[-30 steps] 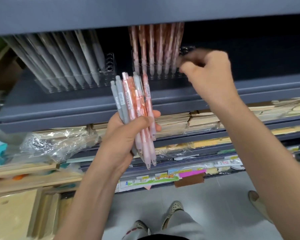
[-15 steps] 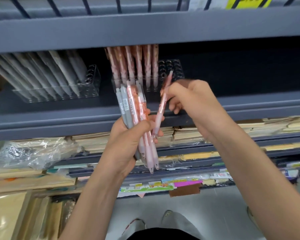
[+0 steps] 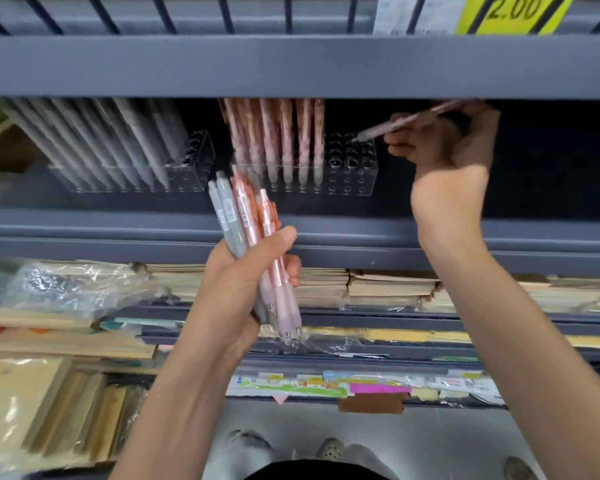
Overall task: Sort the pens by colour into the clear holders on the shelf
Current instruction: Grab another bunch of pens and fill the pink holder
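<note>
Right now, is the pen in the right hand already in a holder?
No, the right hand holds the pen tilted, its tip only near the holder's empty holes.

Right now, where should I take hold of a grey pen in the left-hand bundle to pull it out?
Pinch the grey pen by its top end, clear above the left hand, coming from above-left. The fist wraps its lower barrel and pink pens flank its right.

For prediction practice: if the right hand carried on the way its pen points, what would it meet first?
Probably the empty holes of the clear plastic holder of pink pens: the right hand aims its pink pen there; depth unclear.
</note>
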### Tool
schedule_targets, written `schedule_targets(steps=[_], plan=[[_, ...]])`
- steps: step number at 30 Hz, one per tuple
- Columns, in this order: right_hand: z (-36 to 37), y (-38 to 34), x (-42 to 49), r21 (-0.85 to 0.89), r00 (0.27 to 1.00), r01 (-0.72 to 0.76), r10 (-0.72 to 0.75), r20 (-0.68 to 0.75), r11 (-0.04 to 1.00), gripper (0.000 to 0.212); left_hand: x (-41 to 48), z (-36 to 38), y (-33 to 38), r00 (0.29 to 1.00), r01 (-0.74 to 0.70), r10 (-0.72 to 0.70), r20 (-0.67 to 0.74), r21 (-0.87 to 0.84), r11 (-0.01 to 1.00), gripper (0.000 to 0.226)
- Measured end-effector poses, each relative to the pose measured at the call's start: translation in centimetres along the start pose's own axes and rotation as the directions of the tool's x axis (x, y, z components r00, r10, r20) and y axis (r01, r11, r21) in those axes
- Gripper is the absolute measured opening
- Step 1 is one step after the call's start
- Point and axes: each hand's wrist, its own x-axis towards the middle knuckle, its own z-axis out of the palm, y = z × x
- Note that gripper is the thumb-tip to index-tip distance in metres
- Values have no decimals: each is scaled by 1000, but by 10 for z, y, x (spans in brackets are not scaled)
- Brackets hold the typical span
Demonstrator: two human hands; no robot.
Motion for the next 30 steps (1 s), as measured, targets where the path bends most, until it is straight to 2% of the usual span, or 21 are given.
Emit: schedule_targets(steps=[3, 5, 8, 10, 14, 16, 25, 28, 30], plan=[[14, 6, 13, -59, 997, -66, 63, -55, 996, 35, 2, -3, 5, 1000, -2, 3, -10, 13, 1000, 29], [21, 13, 22, -287, 1000, -15, 20, 15, 958, 34, 3, -7, 8, 1000, -1, 1, -26, 34, 999, 30], [26, 17, 31, -583, 971, 152, -12, 237, 798, 32, 3, -12, 9, 999, -23, 24, -34, 34, 999, 24], [31, 16, 39, -632, 939, 239, -10, 344, 738, 33, 3, -14, 8, 998, -43, 44, -34, 42, 998, 15], [39, 19, 49, -768, 914, 336, 7, 405, 545, 30, 2, -16, 7, 994, -79, 85, -73, 74, 994, 9], [40, 22, 51, -792, 903, 370, 11, 429, 486, 34, 2, -17, 7, 991, -80, 87, -102, 65, 995, 8], [39, 24, 50, -785, 899, 371, 19, 437, 497, 37, 4, -10, 5, 991, -68, 73, -109, 52, 996, 8], [30, 15, 44, -715, 950, 279, -76, 303, 641, 31, 4, -9, 4, 993, -63, 67, -97, 44, 997, 8], [24, 4, 32, -615, 969, 201, -64, 238, 762, 22, 4, -9, 4, 996, -60, 66, -64, 87, 994, 14]])
